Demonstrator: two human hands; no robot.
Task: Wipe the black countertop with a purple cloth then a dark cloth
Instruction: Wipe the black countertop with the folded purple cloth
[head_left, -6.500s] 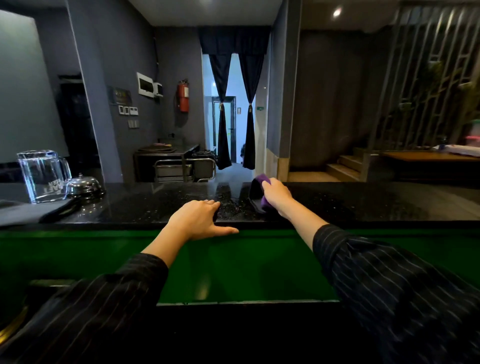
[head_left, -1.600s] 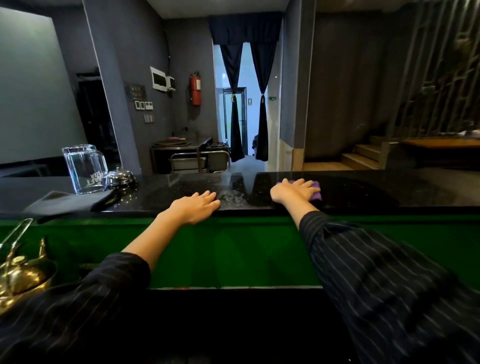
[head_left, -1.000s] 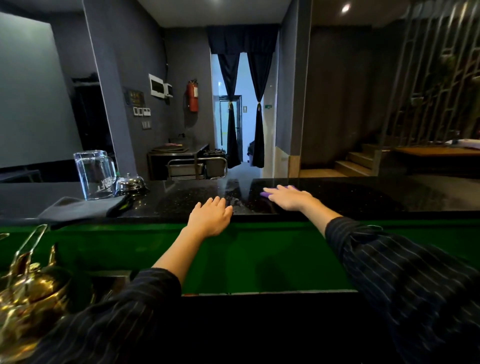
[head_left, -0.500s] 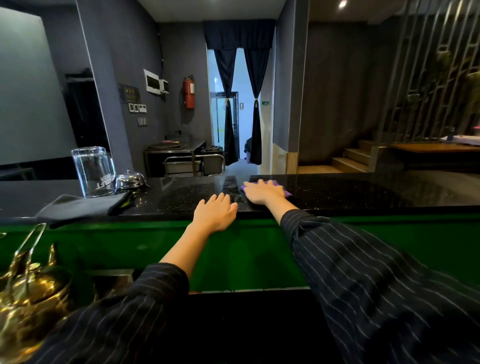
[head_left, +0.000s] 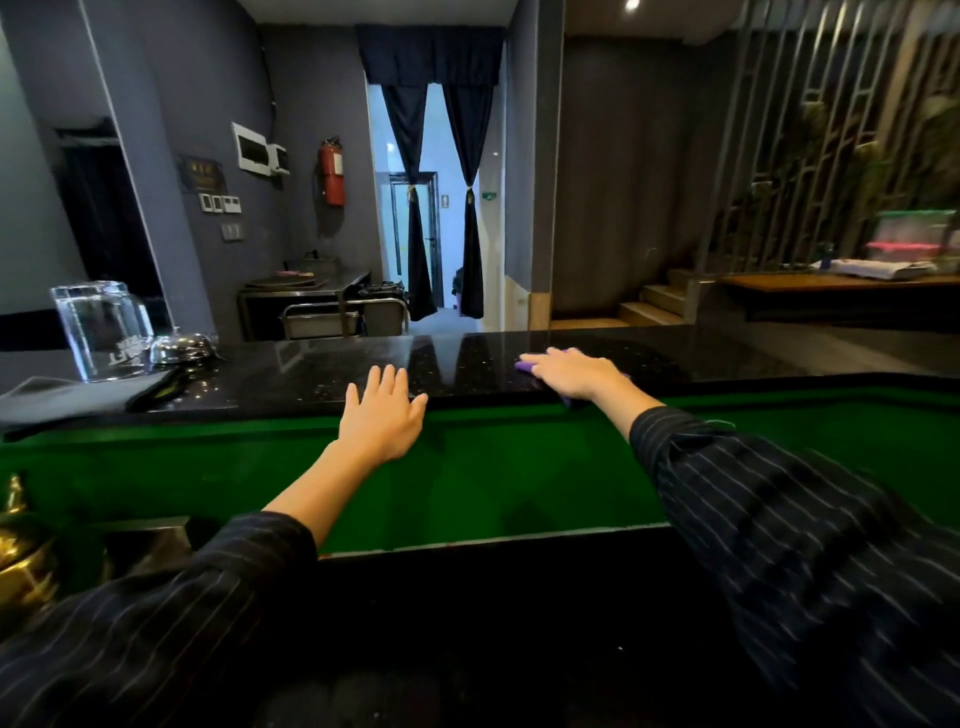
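Purple microfibre cloth (head_left: 525, 367) lies flat on the glossy black speckled stone surface (head_left: 311, 371), close to its near edge, almost wholly covered by the right hand (head_left: 571, 373). Only a purple corner shows past the fingertips and a darker bit under the wrist at the edge. That hand presses palm-down with fingers stretched out flat toward the left, so its grip is open, pinning the cloth rather than clutching it. The left hand (head_left: 383, 415) rests on the near edge of the same surface, well apart from the cloth, palm down, fingers spread and straight, its grip open and holding nothing. Both arms wear dark pinstriped sleeves (head_left: 810, 545).

Toward the left end of the surface lies a folded dark grey cloth (head_left: 67, 400), with a black elongated object (head_left: 161, 387) touching its right side; what that object is cannot be told. Just behind them stand a clear glass pitcher (head_left: 101, 330) and, just beside it on the right, a small shiny metal dome-shaped bell (head_left: 183, 347). Below the surface's near edge runs a bright green panel (head_left: 493, 467). A brass-coloured metal vessel (head_left: 21, 551) shows at the lower left, partly cut off by the frame.
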